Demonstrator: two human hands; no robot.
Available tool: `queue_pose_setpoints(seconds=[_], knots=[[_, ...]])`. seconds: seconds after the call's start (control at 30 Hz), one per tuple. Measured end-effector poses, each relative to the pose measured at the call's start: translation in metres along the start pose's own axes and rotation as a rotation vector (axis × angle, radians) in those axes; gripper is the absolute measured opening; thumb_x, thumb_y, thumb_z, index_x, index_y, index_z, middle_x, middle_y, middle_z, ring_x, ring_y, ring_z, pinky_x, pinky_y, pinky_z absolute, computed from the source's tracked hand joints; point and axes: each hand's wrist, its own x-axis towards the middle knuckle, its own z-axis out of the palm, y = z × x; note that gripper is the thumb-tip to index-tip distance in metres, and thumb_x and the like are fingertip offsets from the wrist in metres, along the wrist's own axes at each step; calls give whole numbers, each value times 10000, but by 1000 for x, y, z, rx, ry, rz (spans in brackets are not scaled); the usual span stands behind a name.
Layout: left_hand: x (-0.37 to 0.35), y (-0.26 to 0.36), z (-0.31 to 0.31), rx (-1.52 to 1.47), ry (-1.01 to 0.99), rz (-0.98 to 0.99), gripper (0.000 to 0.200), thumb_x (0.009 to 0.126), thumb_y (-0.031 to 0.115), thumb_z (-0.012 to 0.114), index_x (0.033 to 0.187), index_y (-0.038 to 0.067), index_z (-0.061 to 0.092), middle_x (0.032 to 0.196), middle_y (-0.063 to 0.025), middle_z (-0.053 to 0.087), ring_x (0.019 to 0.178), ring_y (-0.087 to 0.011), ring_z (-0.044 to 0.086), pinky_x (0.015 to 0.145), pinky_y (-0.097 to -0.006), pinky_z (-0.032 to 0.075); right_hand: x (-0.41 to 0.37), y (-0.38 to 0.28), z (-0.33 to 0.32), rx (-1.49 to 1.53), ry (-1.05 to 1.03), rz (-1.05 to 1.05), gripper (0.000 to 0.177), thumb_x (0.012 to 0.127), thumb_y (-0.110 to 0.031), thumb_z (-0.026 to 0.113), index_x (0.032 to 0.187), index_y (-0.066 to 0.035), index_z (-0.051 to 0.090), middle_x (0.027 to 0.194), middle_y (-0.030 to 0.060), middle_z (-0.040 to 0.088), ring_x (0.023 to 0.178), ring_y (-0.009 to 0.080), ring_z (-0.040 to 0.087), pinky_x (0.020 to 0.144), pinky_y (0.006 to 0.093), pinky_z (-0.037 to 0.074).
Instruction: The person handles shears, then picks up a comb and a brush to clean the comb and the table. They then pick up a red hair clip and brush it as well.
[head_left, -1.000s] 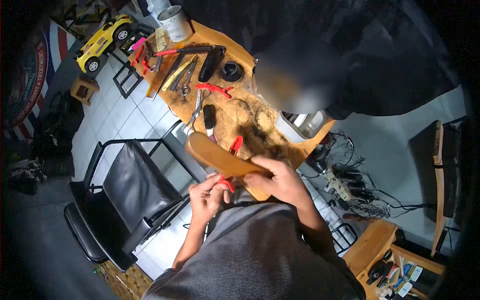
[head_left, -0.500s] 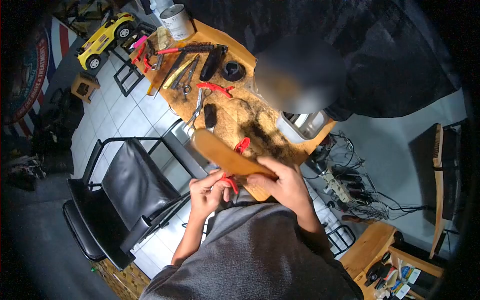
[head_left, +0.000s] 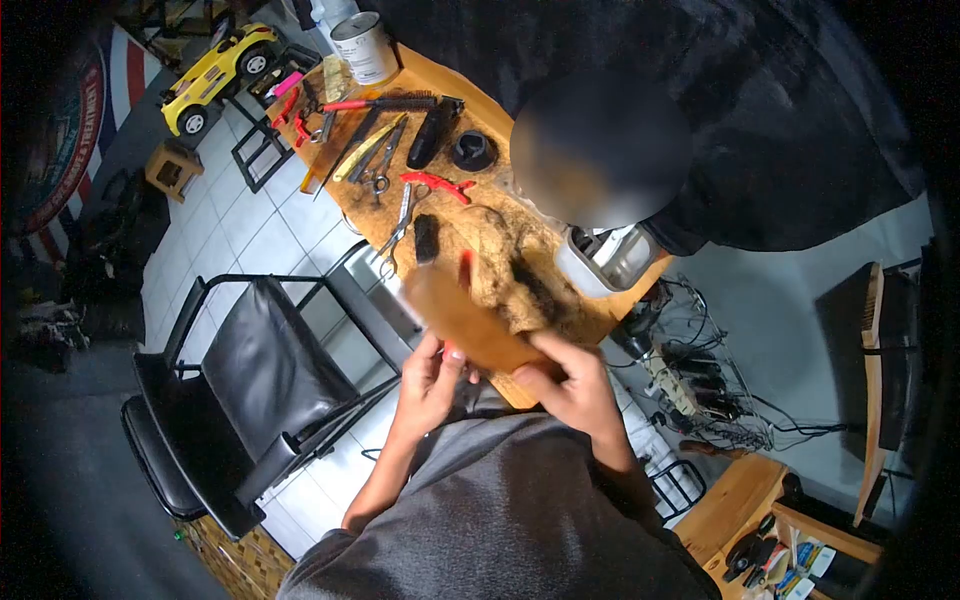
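Observation:
My right hand (head_left: 572,386) grips the near end of a flat wooden brush (head_left: 466,320), held low over the front edge of the wooden table (head_left: 455,85). My left hand (head_left: 428,383) is under the brush's near edge, its fingers pinching a small red clip (head_left: 455,352) of which only a bit shows. A second red clip (head_left: 466,266) sits just beyond the brush's far end, next to a pile of cut hair (head_left: 505,265).
The table holds scissors (head_left: 398,224), a black brush (head_left: 427,238), a long red clip (head_left: 436,183), a black clipper (head_left: 430,130), a tin can (head_left: 365,45) and a white container (head_left: 600,262). A person in dark cloth sits behind it. A black chair (head_left: 250,385) stands left, cables (head_left: 695,385) right.
The wooden brush has swung nearer and more end-on to me. My left hand rose against its underside, and most of the red clip is now hidden by the fingers.

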Motion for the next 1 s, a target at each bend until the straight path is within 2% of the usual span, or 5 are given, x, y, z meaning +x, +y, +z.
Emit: queue_pose_setpoints(seconds=[0.2, 0.27, 0.4, 0.67, 1.0], knots=[[-2, 15, 9, 247, 21, 70, 192, 927, 70, 519, 1065, -58, 556, 805, -50, 546, 628, -98, 552, 588, -242, 456, 19, 0, -2, -235, 201, 36, 398, 753, -135, 764, 1052, 73, 606, 875, 155, 680, 787, 133, 643, 717, 281, 504], [-4, 11, 8, 190, -6, 48, 218, 949, 103, 487, 1093, -52, 539, 823, -62, 549, 623, -108, 552, 599, -241, 453, 23, 0, -6, -333, 319, -126, 407, 748, -217, 769, 1034, 29, 617, 867, 195, 662, 775, 290, 674, 681, 325, 507], [-2, 11, 12, 2, -30, -2, 286, 991, 172, 393, 1155, -39, 494, 853, -83, 560, 677, -133, 557, 662, -262, 457, 24, -6, -5, -227, 494, -82, 355, 797, -155, 727, 1072, 25, 592, 855, 148, 667, 730, 200, 654, 677, 294, 499], [-1, 8, 5, -118, -118, -81, 423, 1008, 329, 307, 1172, -35, 446, 831, -104, 547, 709, -157, 523, 687, -277, 428, 10, -5, -9, 4, -223, 182, 319, 834, -210, 698, 1005, 40, 598, 812, 109, 635, 758, 87, 560, 711, 261, 465], [-1, 13, 5, -210, -166, -122, 433, 1015, 306, 298, 1138, -53, 507, 809, -72, 536, 747, -139, 512, 741, -273, 408, 21, -3, -19, -9, 256, 48, 278, 851, -173, 669, 1046, 12, 598, 783, 82, 640, 679, 97, 539, 646, 260, 464]])
